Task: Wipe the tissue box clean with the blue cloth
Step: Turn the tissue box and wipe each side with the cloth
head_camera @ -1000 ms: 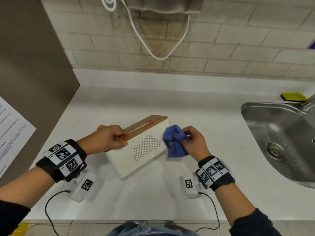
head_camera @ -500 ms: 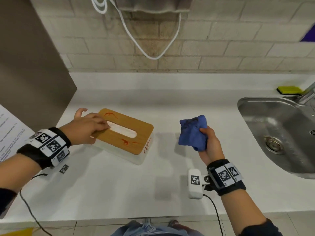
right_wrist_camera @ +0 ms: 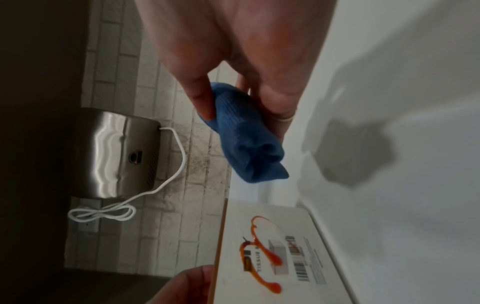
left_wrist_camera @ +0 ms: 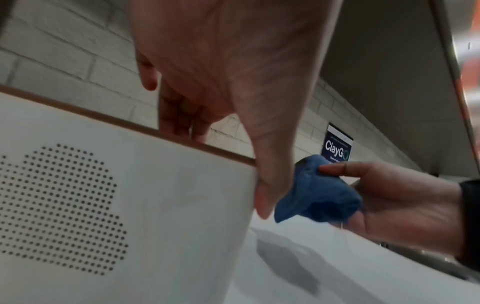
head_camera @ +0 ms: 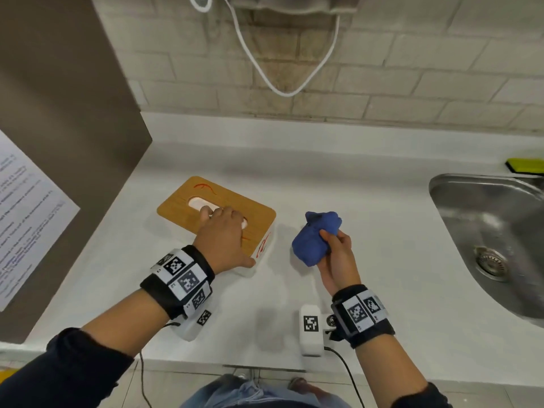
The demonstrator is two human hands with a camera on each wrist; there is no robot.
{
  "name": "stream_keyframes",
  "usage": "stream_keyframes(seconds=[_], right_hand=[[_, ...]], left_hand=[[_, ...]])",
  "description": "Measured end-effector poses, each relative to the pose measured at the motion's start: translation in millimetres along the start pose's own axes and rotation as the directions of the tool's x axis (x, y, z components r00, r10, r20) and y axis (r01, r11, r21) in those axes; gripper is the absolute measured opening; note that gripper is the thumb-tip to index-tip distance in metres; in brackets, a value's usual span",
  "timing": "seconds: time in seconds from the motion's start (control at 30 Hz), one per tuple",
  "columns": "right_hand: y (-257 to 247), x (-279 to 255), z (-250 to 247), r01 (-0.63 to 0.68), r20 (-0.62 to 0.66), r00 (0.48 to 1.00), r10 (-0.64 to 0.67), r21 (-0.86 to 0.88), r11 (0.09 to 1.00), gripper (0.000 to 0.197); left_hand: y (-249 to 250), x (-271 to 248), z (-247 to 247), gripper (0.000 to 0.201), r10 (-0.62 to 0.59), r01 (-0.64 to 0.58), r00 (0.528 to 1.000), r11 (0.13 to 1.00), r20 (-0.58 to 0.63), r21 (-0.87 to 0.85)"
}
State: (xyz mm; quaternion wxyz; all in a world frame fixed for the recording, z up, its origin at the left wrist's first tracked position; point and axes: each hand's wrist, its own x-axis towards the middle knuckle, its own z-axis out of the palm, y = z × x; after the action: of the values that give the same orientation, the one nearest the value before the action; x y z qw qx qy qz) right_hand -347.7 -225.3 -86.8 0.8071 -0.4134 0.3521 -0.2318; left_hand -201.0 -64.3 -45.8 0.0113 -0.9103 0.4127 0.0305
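Note:
The tissue box (head_camera: 176, 207) stands flat on the white counter, wooden lid up, white sides. Orange-red smears mark the lid (head_camera: 203, 187) and the short right side (right_wrist_camera: 259, 246). My left hand (head_camera: 223, 234) lies on the lid, fingers bent at the slot and the thumb (left_wrist_camera: 267, 185) pressed down the near right corner. The dotted long side (left_wrist_camera: 155, 205) faces the left wrist camera. To the right of the box, my right hand (head_camera: 338, 254) grips the bunched blue cloth (head_camera: 315, 240) above the counter, a short gap from the box. The cloth (right_wrist_camera: 246, 139) sits between thumb and fingers.
A steel sink (head_camera: 435, 184) is set into the counter at the right, with a yellow-green sponge (head_camera: 524, 164) behind it. A brown panel (head_camera: 59, 113) with a paper notice (head_camera: 26, 216) walls the left side. A hand dryer (right_wrist_camera: 111, 152) and a white cord (head_camera: 279, 89) hang on the brick wall.
The box, tipped on its side with the cloth against it a second ago, now stands flat. My left hand moved onto the lid's middle; my right hand drew the cloth away to the right.

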Motion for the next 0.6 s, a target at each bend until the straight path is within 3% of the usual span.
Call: stream_keyframes(seconds=[0.2,0.33,0.47,0.53,0.6], right_hand=[[3.4,-1.5,-2.1,0.052,-0.013,0.998,-0.056,-0.188,0.981,0.038],[-1.8,-11.1,3.4,0.201,0.019,0.978,-0.206,-0.329,0.923,0.059],[-15.9,-25.2,25.2,0.445,0.120,0.893,-0.433,-0.371,0.815,0.041],[-20.7,-30.0,41.7,0.534,0.139,0.842,-0.521,-0.344,0.772,0.046],[-25.3,-33.9,57.5,0.567,0.131,0.821,-0.556,-0.301,0.767,0.036]], left_hand=[[-0.4,4.2,-8.9,0.076,0.069,-0.067,0.995,0.997,0.071,-0.032],[-4.8,1.2,-23.8,0.071,0.086,-0.071,0.994,0.980,0.073,-0.187],[-18.9,-1.6,-59.0,0.069,0.047,-0.009,0.998,0.808,0.049,-0.589],[-31.0,1.1,-67.4,0.068,0.051,-0.013,0.998,0.697,0.032,-0.717],[-37.4,3.6,-68.0,0.067,0.083,-0.021,0.996,0.609,0.038,-0.793]])
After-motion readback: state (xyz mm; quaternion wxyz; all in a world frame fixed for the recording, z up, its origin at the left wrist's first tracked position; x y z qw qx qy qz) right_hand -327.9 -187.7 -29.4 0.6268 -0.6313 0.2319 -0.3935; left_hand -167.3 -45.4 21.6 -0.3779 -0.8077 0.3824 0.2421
